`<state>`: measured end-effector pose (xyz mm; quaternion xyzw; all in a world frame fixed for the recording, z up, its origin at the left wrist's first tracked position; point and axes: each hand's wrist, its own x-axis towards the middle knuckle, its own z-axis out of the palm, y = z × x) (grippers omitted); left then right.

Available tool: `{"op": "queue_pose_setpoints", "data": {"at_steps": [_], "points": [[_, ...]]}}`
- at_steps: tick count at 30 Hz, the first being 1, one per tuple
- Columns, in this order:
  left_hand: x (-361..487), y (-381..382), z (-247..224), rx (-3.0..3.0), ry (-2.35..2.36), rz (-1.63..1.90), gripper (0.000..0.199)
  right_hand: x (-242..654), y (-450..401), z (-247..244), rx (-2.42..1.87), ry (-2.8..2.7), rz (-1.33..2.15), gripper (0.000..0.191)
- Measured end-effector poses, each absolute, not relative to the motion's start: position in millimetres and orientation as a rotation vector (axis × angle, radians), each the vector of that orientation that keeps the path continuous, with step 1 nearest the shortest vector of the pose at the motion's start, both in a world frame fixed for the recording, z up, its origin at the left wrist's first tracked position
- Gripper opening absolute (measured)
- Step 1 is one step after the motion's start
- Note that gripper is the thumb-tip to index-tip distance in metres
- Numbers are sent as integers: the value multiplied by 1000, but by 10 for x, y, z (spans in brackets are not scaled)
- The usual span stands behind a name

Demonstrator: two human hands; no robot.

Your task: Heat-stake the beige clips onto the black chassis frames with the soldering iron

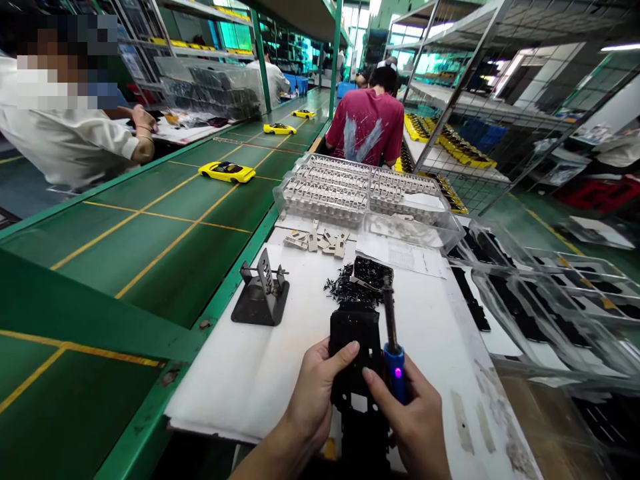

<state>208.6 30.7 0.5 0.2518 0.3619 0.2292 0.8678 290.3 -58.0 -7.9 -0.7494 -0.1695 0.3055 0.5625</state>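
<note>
The left hand (320, 393) has its fingers (347, 351) clamped on a black plastic car chassis (355, 353), held tilted above the white counter (235, 380); the right hand (407, 420) closes round a blue-handled soldering iron (395, 367) just beside the chassis.

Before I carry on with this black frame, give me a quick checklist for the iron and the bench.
1. Left hand has a firm hold on the black frame: ok.
2. Right hand is around the blue handle of the iron, with its purple light lit: ok.
3. Iron tip is clear of the black scraps: cannot tell; it sits right by them, and the view doesn't show contact.
4. Iron tip temperature: cannot tell.
5. Stand is empty and within reach on the left: ok.
6. Work area is free of loose scraps: not ok; they lie heaped just beyond the frame.
</note>
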Motion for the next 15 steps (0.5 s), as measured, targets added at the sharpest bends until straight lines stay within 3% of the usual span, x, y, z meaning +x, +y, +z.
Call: {"op": "queue_pose_setpoints", "data": {"at_steps": [15], "points": [[2031,303,50,598,721,428,35,2776,-591,-86,-1676,-265,654,51]]}}
